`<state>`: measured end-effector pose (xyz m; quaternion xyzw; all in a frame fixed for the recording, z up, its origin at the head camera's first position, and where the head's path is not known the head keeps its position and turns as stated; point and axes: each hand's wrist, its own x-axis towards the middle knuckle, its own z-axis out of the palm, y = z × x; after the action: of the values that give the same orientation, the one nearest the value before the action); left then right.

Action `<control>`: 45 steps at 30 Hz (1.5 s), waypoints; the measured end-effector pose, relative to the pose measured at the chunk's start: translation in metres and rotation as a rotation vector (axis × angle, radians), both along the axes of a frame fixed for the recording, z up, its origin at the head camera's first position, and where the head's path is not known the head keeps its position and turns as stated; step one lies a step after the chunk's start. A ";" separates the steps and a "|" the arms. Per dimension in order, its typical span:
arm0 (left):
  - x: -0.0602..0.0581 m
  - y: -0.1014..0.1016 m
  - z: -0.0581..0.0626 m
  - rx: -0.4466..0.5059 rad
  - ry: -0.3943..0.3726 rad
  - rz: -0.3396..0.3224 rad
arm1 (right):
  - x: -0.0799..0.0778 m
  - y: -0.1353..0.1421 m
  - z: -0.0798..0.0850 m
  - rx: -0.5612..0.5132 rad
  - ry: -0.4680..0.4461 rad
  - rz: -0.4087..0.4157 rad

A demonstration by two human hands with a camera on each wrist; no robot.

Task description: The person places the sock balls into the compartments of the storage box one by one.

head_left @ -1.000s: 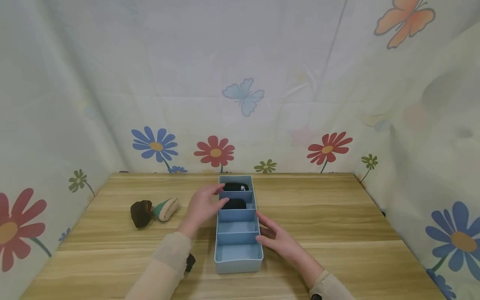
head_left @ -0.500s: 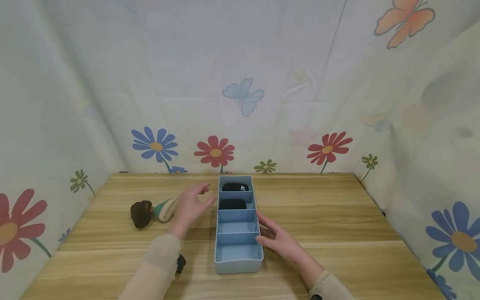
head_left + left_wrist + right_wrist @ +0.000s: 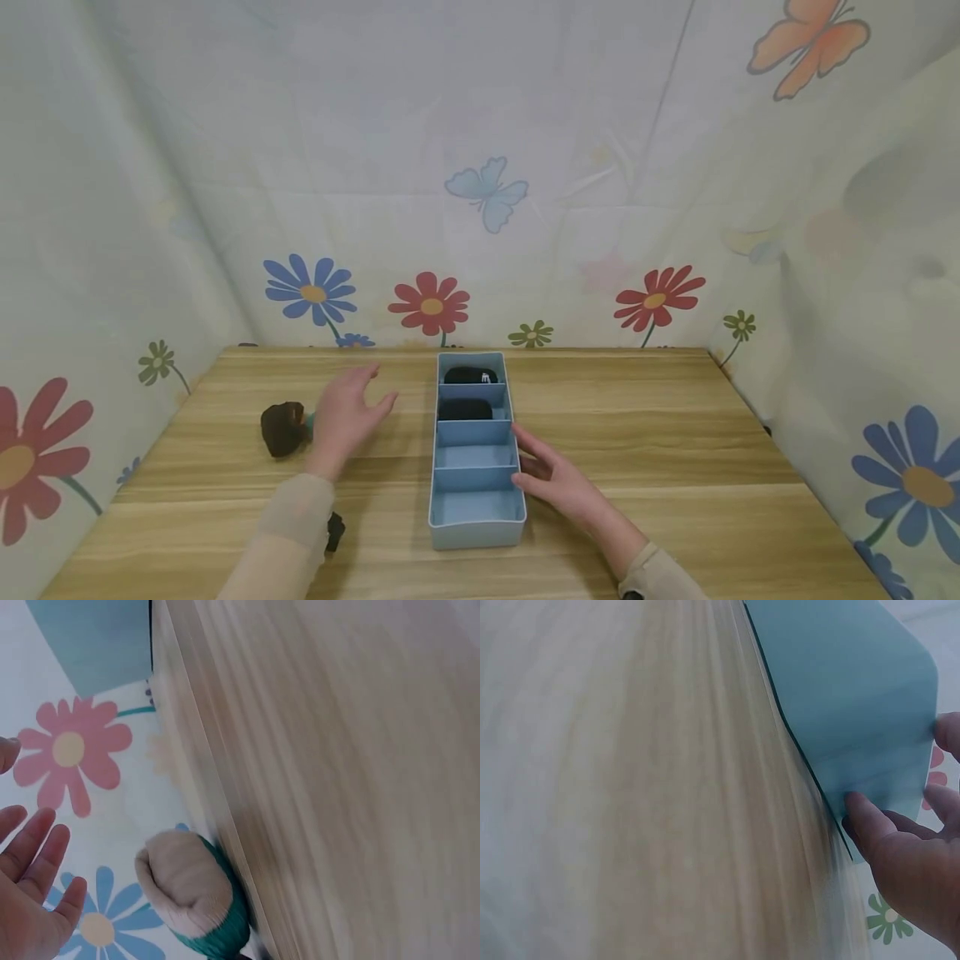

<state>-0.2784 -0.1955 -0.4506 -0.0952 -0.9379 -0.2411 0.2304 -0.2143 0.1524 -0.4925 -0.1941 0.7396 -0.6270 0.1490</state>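
A blue divided box [image 3: 477, 535] stands mid-table with a row of compartments. Its two far compartments each hold a black rolled sock bundle, the farther sock bundle [image 3: 470, 375] with a white mark, the nearer sock bundle [image 3: 465, 409] plain. My right hand [image 3: 564, 482] touches the box's right side, fingertips on the wall and rim. My left hand [image 3: 348, 421], empty with fingers spread, is left of the box. In the left wrist view a green and beige rolled sock bundle [image 3: 191, 889] lies close by; the head view hides most of it behind that hand.
A dark brown rolled bundle [image 3: 282, 429] lies at the left of the wooden table [image 3: 637, 417], beside the green one. A small black object [image 3: 334, 532] shows at my left sleeve. A flower-printed cloth [image 3: 555, 250] hangs behind the table's far edge.
My left hand has moved left, away from the black bundles in the box, toward the green and beige sock bundle. My right hand stays at the box, which has not moved.
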 end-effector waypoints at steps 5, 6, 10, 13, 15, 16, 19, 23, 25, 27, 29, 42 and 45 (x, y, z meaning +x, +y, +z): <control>0.003 -0.016 0.000 -0.026 0.023 0.042 | 0.000 0.000 -0.001 0.000 0.000 0.001; 0.004 -0.019 0.000 -0.024 0.031 0.048 | 0.000 0.000 -0.001 -0.001 0.001 0.002; 0.006 -0.032 0.002 0.002 0.053 0.084 | 0.000 -0.001 -0.002 -0.001 -0.004 -0.001; 0.007 -0.042 0.001 0.020 0.038 0.112 | 0.000 0.000 -0.002 0.000 -0.011 -0.006; 0.007 -0.050 0.000 0.023 0.020 0.130 | 0.000 0.000 -0.001 0.001 -0.012 -0.005; 0.007 -0.054 -0.001 0.019 0.019 0.136 | 0.000 0.000 -0.001 0.002 -0.013 -0.004; 0.009 -0.065 -0.002 0.004 0.021 0.156 | 0.000 0.000 -0.001 0.006 -0.011 -0.005; 0.013 -0.076 0.000 0.001 0.025 0.169 | 0.000 0.000 -0.001 0.010 -0.008 -0.005; 0.014 -0.081 0.001 0.002 0.025 0.168 | 0.001 0.000 0.000 0.010 -0.008 -0.004; 0.016 -0.086 0.002 -0.003 0.018 0.168 | 0.001 0.000 0.000 0.008 -0.008 -0.003; 0.016 -0.091 0.002 -0.005 0.002 0.168 | 0.001 0.000 0.001 0.006 -0.010 -0.006; 0.025 -0.109 -0.001 0.074 -0.121 0.201 | 0.002 0.000 0.001 0.012 -0.007 -0.012; 0.026 -0.111 -0.003 0.103 -0.160 0.206 | 0.002 0.000 0.002 0.007 -0.004 -0.008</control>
<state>-0.2526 -0.3062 -0.4532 0.0331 -0.9445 -0.2711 0.1828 -0.2126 0.1524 -0.4909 -0.1896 0.7424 -0.6252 0.1485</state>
